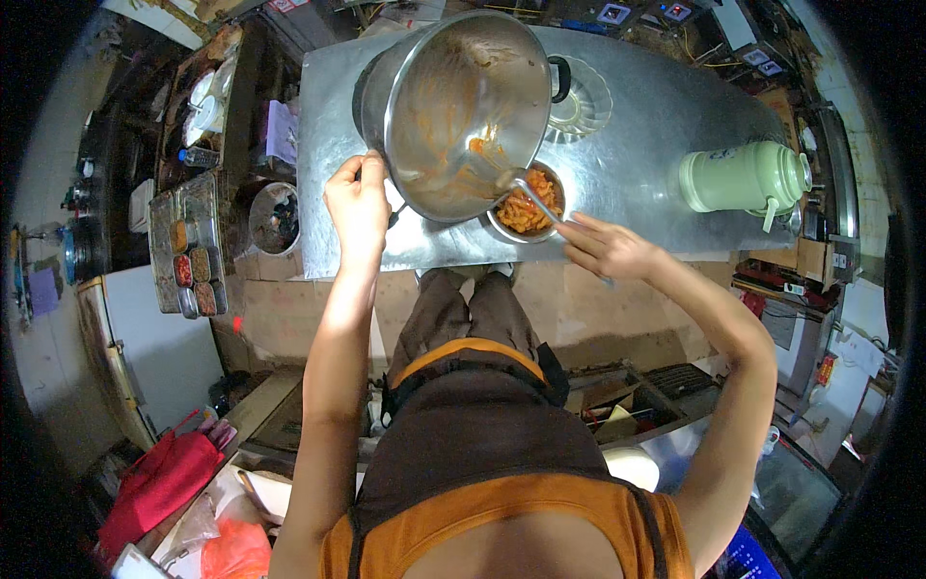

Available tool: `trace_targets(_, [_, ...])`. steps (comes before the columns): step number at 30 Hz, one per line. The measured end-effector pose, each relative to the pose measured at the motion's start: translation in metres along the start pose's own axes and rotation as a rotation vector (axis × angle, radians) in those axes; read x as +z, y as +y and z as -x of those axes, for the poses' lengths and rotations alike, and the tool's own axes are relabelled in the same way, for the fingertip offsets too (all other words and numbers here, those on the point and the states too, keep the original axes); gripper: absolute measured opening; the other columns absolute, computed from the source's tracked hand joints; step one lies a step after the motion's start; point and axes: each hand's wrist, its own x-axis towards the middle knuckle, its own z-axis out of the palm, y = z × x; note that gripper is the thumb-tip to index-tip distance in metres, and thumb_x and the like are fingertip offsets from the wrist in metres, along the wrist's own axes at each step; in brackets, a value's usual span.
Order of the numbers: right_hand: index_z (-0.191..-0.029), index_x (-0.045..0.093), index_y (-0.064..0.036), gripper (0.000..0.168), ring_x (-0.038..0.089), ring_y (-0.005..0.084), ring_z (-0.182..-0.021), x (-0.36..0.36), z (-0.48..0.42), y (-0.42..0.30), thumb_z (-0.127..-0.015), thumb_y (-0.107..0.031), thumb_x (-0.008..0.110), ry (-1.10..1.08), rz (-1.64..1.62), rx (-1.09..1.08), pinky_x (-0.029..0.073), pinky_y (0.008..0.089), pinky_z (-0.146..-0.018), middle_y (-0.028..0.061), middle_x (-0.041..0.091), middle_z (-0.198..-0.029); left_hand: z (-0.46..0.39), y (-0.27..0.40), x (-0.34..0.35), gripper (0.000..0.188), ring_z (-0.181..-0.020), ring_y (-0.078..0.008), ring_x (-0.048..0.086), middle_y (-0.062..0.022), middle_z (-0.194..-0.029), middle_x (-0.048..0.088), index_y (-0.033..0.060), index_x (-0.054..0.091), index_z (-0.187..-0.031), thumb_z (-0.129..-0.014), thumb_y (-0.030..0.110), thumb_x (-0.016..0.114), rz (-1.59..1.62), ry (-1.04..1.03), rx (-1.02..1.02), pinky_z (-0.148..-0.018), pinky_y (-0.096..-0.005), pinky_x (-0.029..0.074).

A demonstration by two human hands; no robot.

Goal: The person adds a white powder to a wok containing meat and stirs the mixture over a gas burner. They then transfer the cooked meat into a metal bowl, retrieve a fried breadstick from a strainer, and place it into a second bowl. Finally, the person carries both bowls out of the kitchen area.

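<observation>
A large stainless steel pot (441, 108) is tipped on its side, its mouth facing me and streaked with orange sauce inside. My left hand (359, 199) grips it at the left, by its handle or rim; the fingers hide which. Below the pot's lower right rim stands a small round metal bowl (534, 237) filled with orange, sauce-coated food (532, 206). My right hand (611, 246) holds a metal spoon or ladle (539, 199) by its handle. The head of that utensil is at the pot's lower lip, just above the bowl, and looks blurred.
The pot and bowl are over a metal-topped table (636, 101). A scalloped clear glass dish (582, 101) sits behind the pot. On the right lies a pale green thermos jug (741, 177). At the left are a waste bucket (255, 221) and a tray (163, 235) of small seasoning containers.
</observation>
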Motion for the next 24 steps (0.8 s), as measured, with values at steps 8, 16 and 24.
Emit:
trace_targets(8, [-0.086,0.060,0.000,0.017,0.061,0.0256,-0.102,0.002,-0.026,0.004,-0.070,-0.006,0.061,0.098,-0.004,0.167,0.041,0.0385,-0.102,0.0202,0.060,-0.111,-0.002,0.000,0.008,0.032,-0.048,-0.0085,0.039,-0.0037,-0.047,0.043,-0.0032,0.056,-0.065,-0.085,0.022,0.056,-0.092,-0.002,0.050,-0.046,-0.0302,0.032])
trace_targets(16, [-0.093,0.059,0.002,0.027,0.059,0.0299,-0.107,0.054,-0.030,0.028,-0.070,-0.011,0.059,0.135,0.038,0.140,0.044,0.0375,-0.099,0.0219,0.059,-0.112,-0.005,0.000,0.011,0.032,-0.048,-0.0095,0.039,-0.0058,-0.046,0.043,-0.0041,0.058,-0.068,-0.085,0.023,0.056,-0.168,-0.001,0.122,-0.046,-0.0322,0.033])
trace_targets(24, [-0.090,0.062,0.000,0.022,0.062,0.0304,-0.099,-0.012,0.020,-0.017,-0.070,-0.009,0.062,0.070,0.000,0.228,0.045,0.0384,-0.098,0.0206,0.059,-0.114,-0.011,0.006,0.012,0.032,-0.047,-0.0085,0.041,-0.0021,-0.047,0.044,-0.0030,0.059,-0.068,-0.085,0.024,0.056,-0.132,-0.027,0.067,-0.045,-0.0307,0.033])
